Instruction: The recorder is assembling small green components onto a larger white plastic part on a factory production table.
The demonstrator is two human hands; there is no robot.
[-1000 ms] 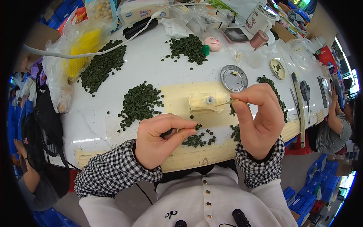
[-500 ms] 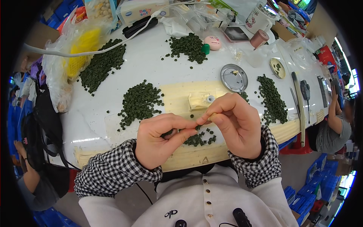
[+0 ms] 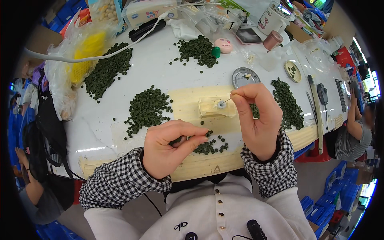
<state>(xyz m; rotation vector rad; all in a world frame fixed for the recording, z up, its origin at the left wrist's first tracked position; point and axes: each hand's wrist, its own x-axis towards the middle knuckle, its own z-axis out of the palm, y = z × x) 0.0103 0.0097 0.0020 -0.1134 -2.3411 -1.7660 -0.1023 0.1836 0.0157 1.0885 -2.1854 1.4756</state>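
Observation:
My left hand point(image 3: 166, 150) is closed in a pinch on a small dark green piece point(image 3: 209, 133), with more dark green showing under its curled fingers. Between thumb and forefinger, my right hand point(image 3: 260, 124) grips a thin needle-like stick point(image 3: 227, 100). The stick's lower end meets a small pale nozzle point(image 3: 221, 105) on a block wrapped in cream tape point(image 3: 207, 107); whether it is inside the opening I cannot tell. Below my left fingertips lies a small heap of loose green pieces point(image 3: 206, 148).
Larger heaps of green pieces lie at left point(image 3: 147, 108), far left point(image 3: 107, 70), back point(image 3: 198, 51) and right point(image 3: 287, 104). Behind my right hand sits a round metal lid point(image 3: 241, 77). Tweezers point(image 3: 312, 106) and a long strip point(image 3: 316, 108) lie right. A white cable point(image 3: 100, 57) crosses the back left.
My right hand has moved away from my left fingertips, up and right, bringing the stick's end to the nozzle. My left hand stays in place, still pinching.

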